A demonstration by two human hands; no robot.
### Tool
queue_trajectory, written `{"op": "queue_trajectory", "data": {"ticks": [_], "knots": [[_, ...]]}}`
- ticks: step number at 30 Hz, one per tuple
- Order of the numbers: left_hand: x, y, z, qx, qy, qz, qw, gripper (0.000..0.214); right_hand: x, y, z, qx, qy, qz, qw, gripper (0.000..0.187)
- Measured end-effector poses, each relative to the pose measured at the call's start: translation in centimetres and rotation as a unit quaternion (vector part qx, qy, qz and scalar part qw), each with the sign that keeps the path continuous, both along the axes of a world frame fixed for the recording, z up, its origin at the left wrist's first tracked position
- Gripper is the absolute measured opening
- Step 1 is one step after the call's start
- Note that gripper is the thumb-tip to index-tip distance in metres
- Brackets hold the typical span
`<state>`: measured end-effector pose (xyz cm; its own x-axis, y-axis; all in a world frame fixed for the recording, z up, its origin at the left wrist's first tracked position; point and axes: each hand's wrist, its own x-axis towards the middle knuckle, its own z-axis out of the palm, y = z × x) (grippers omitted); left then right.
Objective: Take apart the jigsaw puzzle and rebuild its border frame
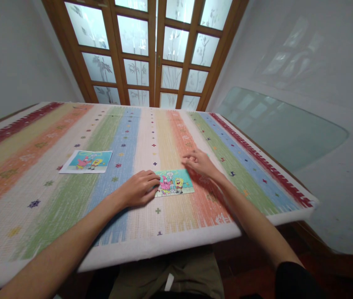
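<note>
A small cartoon picture that looks like a jigsaw puzzle lies flat on the striped tablecloth in front of me. It shows a pink starfish, a grey-green figure and a yellow sponge character. My left hand is closed, its bent fingers over the puzzle's left edge and covering that end. Just above the upper right corner, my right hand is held with fingers curled and thumb and fingertips drawn together. Whether a small piece sits between those fingertips is too small to make out.
A paper sheet with a similar cartoon picture lies to the left. The striped cloth covers the table, whose near edge runs before my lap. A glass panel leans against the right wall. Wood-framed glass doors stand behind.
</note>
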<state>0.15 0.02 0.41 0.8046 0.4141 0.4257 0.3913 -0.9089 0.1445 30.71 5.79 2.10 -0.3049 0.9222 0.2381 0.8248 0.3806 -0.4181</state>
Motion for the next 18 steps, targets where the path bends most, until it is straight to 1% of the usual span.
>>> {"op": "queue_trajectory", "data": {"ticks": [2, 3, 5, 7, 13, 15, 18], "knots": [[0.0, 0.0, 0.0, 0.001, -0.004, 0.001, 1.0, 0.021, 3.2, 1.3, 0.2, 0.013, -0.054, -0.103, 0.993, 0.031], [0.0, -0.1, 0.0, 0.0, -0.005, 0.002, 1.0, 0.021, 4.7, 1.8, 0.2, 0.013, -0.063, -0.124, 0.99, 0.034], [0.0, -0.1, 0.1, -0.002, -0.004, 0.002, 1.0, 0.021, 7.0, 2.4, 0.1, 0.01, -0.074, -0.144, 0.987, 0.037], [0.1, -0.2, 0.2, -0.004, -0.006, 0.001, 1.0, 0.021, 8.3, 2.6, -0.2, -0.001, -0.082, -0.148, 0.986, 0.037], [0.0, -0.1, 0.4, -0.014, -0.031, 0.003, 0.999, 0.022, 9.2, 3.4, -1.0, -0.025, -0.08, -0.154, 0.984, 0.029], [-0.3, 0.2, 0.2, -0.007, -0.033, 0.016, 0.999, 0.022, 9.4, 3.7, -0.8, -0.033, -0.072, -0.158, 0.984, 0.025], [-0.7, 0.7, -0.2, 0.015, -0.029, 0.057, 0.998, 0.023, 9.7, 4.0, -0.3, -0.049, -0.053, -0.163, 0.984, 0.019]]}}
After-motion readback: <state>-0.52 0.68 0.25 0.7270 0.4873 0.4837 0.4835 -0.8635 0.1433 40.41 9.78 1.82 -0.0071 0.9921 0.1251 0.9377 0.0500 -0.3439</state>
